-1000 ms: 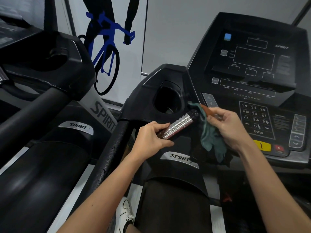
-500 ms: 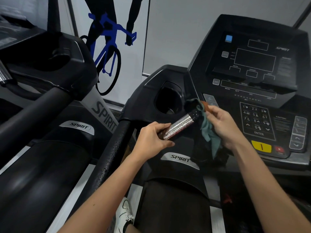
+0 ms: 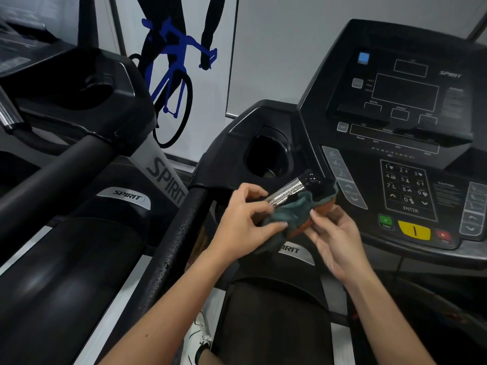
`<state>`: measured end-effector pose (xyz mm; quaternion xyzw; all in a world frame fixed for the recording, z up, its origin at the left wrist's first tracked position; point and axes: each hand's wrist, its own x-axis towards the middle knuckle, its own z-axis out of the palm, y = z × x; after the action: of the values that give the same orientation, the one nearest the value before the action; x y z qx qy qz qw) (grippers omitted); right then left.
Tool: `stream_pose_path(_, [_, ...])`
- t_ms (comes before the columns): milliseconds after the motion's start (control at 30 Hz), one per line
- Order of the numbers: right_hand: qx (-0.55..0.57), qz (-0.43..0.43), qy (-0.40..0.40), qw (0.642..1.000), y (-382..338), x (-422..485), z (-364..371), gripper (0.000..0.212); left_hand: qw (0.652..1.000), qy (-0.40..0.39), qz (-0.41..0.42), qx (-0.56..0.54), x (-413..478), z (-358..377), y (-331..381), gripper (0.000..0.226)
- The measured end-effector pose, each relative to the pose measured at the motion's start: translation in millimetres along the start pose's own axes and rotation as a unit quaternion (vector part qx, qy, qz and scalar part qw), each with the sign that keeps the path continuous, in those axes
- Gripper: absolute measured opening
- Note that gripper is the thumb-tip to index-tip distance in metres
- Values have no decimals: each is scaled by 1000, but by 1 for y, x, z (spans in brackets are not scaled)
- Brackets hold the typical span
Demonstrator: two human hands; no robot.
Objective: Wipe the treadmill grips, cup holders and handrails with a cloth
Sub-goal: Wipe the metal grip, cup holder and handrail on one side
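The left hand (image 3: 245, 219) had let go of the ribbed chrome cylindrical grip (image 3: 287, 192) it was clasping a second earlier. Its curled fingers and thumb now pinched the near-left edge of the teal-and-orange cloth (image 3: 286, 210), just beside the grip's near end. The right hand (image 3: 334, 238) had come down and nearer from the grip's far tip. Its thumb and forefinger pinched the cloth's orange fold, and the other fingers hung loose. The cloth, which had been bunched at the far end of the grip, was now stretched between both hands, lying under and against the grip's near side.

This looked like the cloth being regripped or refolded, either to wrap the grip for another pass or to hand it over. The grip itself seemed partly wiped.

The round black cup holder (image 3: 268, 156) sat just beyond the grip, and the black textured handrail (image 3: 179, 233) ran down to the left. Both appeared not yet reached. The grey console keypad (image 3: 405, 188) lay to the right.
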<state>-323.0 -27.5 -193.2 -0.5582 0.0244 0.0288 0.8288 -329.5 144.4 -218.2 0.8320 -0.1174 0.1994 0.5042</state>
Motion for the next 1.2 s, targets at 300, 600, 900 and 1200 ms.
stream_pose_path(300, [-242,-84,24,966,-29,-6,-15,21,993,105,-22,-47,15,-27,15,11])
stream_pose_path(600, [-298,-122,-29,946,-48,30,0,23,989,-74,-35,-123,43,-3,25,46])
stream_pose_path(900, [-363,-119,-57,923,-52,36,-4,31,954,-204,-120,-185,80,-16,4,29])
stream_pose_path(1200, [-356,-142,-61,922,-45,37,-7,23,948,-244,-72,-191,95,-16,30,36])
